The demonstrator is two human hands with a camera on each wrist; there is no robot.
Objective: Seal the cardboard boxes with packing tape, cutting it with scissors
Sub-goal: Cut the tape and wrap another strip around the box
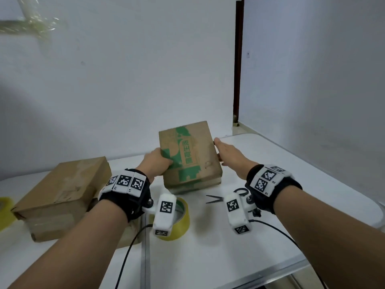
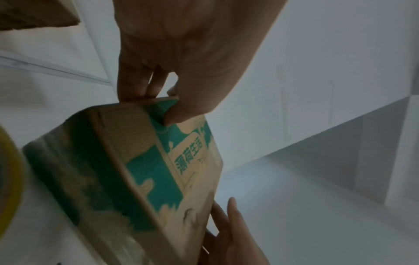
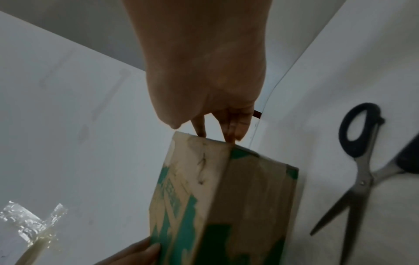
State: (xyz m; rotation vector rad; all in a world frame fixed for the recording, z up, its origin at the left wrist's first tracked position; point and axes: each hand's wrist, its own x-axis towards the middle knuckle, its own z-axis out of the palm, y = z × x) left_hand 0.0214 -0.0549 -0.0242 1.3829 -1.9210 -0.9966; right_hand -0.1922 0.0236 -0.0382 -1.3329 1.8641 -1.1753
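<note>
A brown cardboard box with green print (image 1: 188,155) is tilted up off the white table (image 1: 208,257), its printed face toward me. My left hand (image 1: 161,161) grips its left edge, thumb on the printed face (image 2: 147,170) and fingers behind. My right hand (image 1: 224,151) lies with straight fingers against the box's right edge (image 3: 226,197), the fingertips touching its far corner. Scissors (image 1: 216,198) with black handles lie on the table under my right wrist, blades apart (image 3: 360,170). A yellow tape roll (image 1: 181,215) sits below my left wrist.
Plain cardboard boxes (image 1: 62,195) are stacked at the left. Another yellow roll (image 1: 4,213) shows at the far left edge. Crumpled clear tape (image 1: 35,24) sticks on the wall. The table's rounded edge (image 1: 354,197) runs along the right, and walls close off the back and right.
</note>
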